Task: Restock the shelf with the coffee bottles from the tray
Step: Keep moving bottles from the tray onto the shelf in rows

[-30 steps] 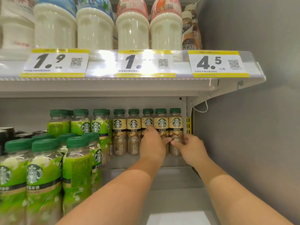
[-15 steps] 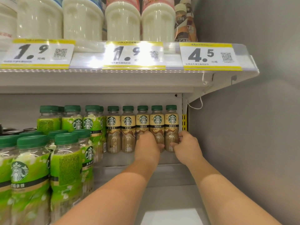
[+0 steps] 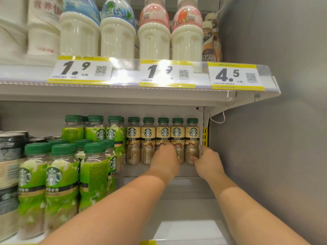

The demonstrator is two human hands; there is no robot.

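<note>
Both hands are at the back row: left hand (image 3: 166, 157) lies over the third and fourth tan coffee bottles (image 3: 163, 137), right hand (image 3: 206, 159) cups the end bottle (image 3: 192, 138) by the shelf upright (image 3: 205, 137), probably squaring them up. Green bottles (image 3: 62, 175) crowd the left; tray's out of view.

Shop, price tags (image 3: 236, 76) on shelf edge (image 3: 123, 93), stocked drinks

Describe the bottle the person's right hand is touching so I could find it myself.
Look under the white upper shelf with the yellow 4.5 price tag. On the lower shelf stands a row of five tan-labelled coffee bottles with green caps. It is the rightmost bottle, next to the shelf's side post, with the right hand at its base.
</note>
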